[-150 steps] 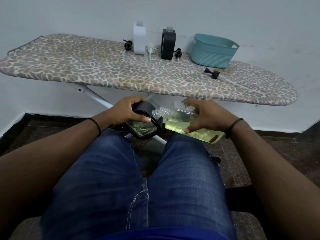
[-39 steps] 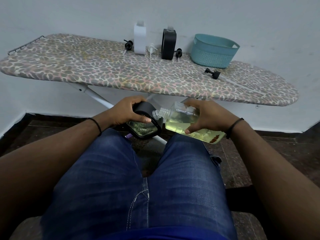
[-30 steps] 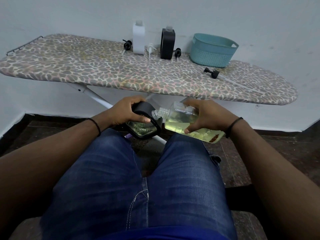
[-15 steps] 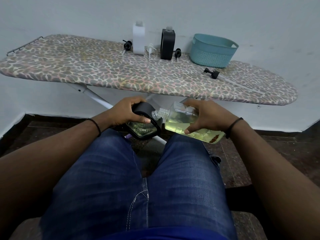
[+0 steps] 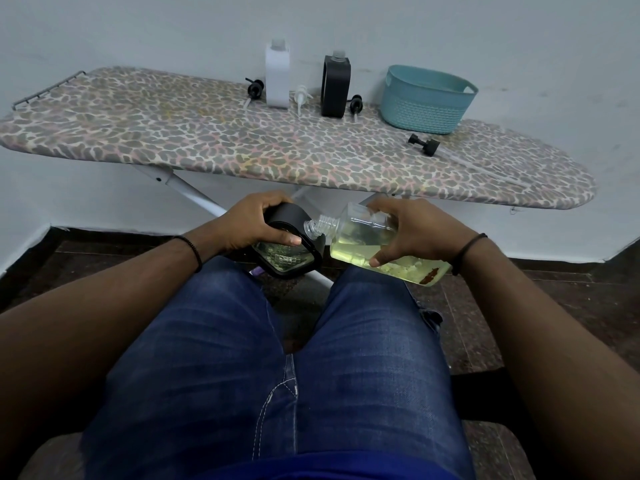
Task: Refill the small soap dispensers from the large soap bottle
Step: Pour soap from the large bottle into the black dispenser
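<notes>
Pouring step here, and I'd say the trick is a slow tilt so the soap doesn't glug past the opening, with both held steady over the knees, below the near edge of the ironing board (image 5: 242, 140). The right hand (image 5: 415, 233) wraps the large soap bottle (image 5: 363, 242), thumb underneath, fingers over the top, neck tipped down-left. The left hand (image 5: 252, 226) grips the black dispenser (image 5: 294, 251), thumb across its clear face. The bottle's mouth sits right at the dispenser's top, can't tell if it's touching
</notes>
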